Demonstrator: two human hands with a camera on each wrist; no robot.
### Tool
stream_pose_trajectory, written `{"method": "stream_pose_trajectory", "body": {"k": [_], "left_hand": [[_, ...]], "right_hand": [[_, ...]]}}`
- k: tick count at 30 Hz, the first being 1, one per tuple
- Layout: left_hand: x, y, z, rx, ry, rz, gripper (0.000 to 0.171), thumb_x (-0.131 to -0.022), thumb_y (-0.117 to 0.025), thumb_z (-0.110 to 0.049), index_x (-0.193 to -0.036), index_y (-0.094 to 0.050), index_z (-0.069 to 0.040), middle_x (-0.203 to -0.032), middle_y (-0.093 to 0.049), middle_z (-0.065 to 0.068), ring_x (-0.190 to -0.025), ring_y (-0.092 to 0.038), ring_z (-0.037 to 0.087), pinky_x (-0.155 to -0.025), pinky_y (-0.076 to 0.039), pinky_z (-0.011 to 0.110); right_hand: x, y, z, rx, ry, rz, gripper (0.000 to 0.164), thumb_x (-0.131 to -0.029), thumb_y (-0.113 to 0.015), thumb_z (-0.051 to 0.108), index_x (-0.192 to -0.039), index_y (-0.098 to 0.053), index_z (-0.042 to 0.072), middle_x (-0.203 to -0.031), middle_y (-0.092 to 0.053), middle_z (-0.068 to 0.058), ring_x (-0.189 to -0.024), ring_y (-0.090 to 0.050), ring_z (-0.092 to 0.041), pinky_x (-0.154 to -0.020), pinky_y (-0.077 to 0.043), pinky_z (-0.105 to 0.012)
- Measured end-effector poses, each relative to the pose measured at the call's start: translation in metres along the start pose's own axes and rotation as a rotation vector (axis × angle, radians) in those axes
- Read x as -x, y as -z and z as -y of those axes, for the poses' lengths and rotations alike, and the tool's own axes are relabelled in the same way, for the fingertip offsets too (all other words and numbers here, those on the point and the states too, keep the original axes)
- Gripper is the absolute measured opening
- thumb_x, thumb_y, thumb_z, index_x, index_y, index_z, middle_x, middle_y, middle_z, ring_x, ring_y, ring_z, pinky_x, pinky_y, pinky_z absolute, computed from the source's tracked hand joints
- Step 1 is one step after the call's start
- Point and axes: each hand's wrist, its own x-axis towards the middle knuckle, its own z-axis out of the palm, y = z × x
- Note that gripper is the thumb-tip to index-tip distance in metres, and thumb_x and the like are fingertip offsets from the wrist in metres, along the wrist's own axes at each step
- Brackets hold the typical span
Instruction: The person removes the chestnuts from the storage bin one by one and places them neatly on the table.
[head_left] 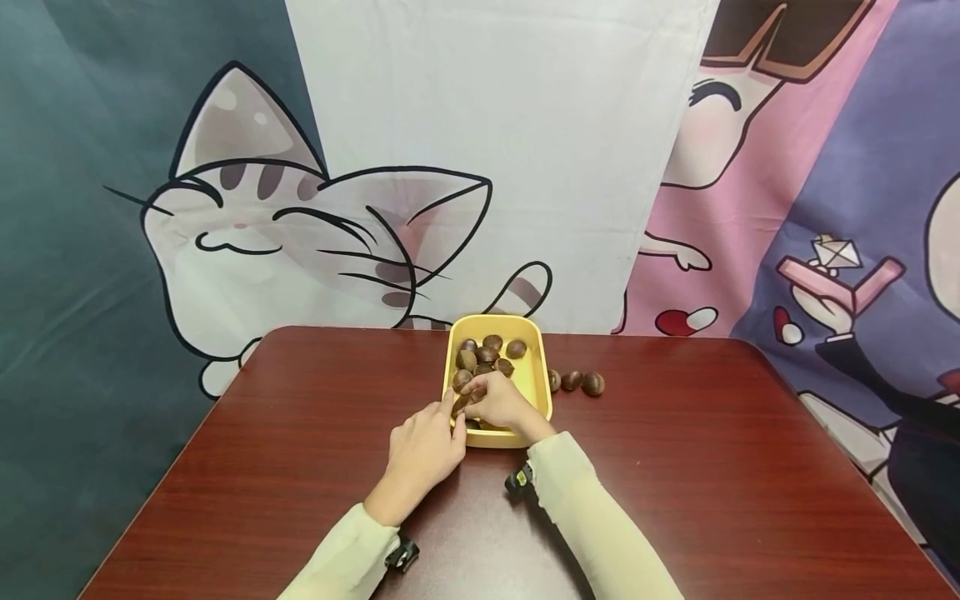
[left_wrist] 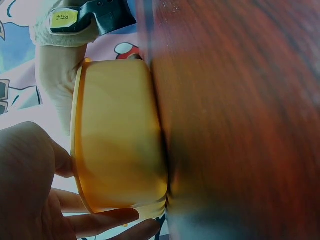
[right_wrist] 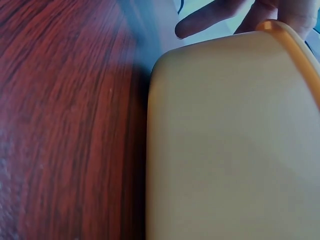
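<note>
A yellow plastic box [head_left: 538, 392] stands on the table with several brown chestnuts [head_left: 487, 354] in it, mostly toward its far left part. My left hand [head_left: 427, 442] grips the near left corner of the box. In the left wrist view its thumb is at the rim of the yellow box [left_wrist: 117, 130] and its fingers lie along the side wall. Over the near rim, my right hand [head_left: 498, 402] reaches into the box and pinches a chestnut [head_left: 461, 406] near the left wall. In the right wrist view, the box wall [right_wrist: 230, 135] hides the right hand.
Several loose chestnuts [head_left: 572, 381] lie in a row on the table just right of the box. The reddish-brown table [head_left: 675, 467] ends at a far edge close behind the box. A cartoon-printed cloth [head_left: 480, 100] hangs behind it.
</note>
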Motion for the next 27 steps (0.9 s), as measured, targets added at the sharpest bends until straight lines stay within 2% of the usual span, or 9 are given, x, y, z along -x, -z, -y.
{"method": "stream_pose_trajectory", "body": {"k": [6,13,22,27], "left_hand": [[0.000,0.001,0.000,0.001,-0.004,0.004,0.051,-0.097,-0.052,-0.035,-0.139,-0.058,-0.009,-0.114,-0.070,0.006,-0.086,-0.070,0.034,-0.058,-0.051,0.049],[0.000,0.000,0.001,-0.003,0.002,0.007,0.050,-0.097,-0.052,-0.036,-0.139,-0.059,-0.009,-0.117,-0.070,0.006,-0.090,-0.070,0.034,-0.061,-0.052,0.050],[-0.001,0.000,0.000,0.012,0.021,0.029,0.052,-0.098,-0.050,-0.037,-0.143,-0.055,-0.010,-0.120,-0.069,0.005,-0.092,-0.070,0.033,-0.061,-0.051,0.050],[0.000,0.001,0.001,0.013,0.013,0.023,0.052,-0.098,-0.050,-0.036,-0.142,-0.055,-0.009,-0.120,-0.069,0.006,-0.092,-0.070,0.033,-0.060,-0.051,0.049]], "right_hand": [[0.001,0.000,0.001,0.069,0.027,-0.046,0.026,-0.075,-0.080,0.003,-0.099,-0.072,-0.001,-0.082,-0.069,-0.006,-0.074,-0.061,-0.013,-0.067,-0.051,-0.028],[0.002,0.004,0.002,0.054,0.035,-0.160,0.027,-0.075,-0.081,0.008,-0.100,-0.072,-0.001,-0.084,-0.070,-0.007,-0.072,-0.063,-0.014,-0.065,-0.051,-0.028],[0.016,0.036,0.011,0.105,0.029,-0.271,0.032,-0.077,-0.083,0.019,-0.104,-0.074,0.004,-0.096,-0.072,-0.009,-0.091,-0.068,-0.024,-0.079,-0.054,-0.039],[0.025,0.054,0.010,0.096,0.015,-0.310,0.034,-0.077,-0.083,0.018,-0.106,-0.074,0.003,-0.100,-0.073,-0.012,-0.089,-0.072,-0.026,-0.075,-0.056,-0.037]]}}
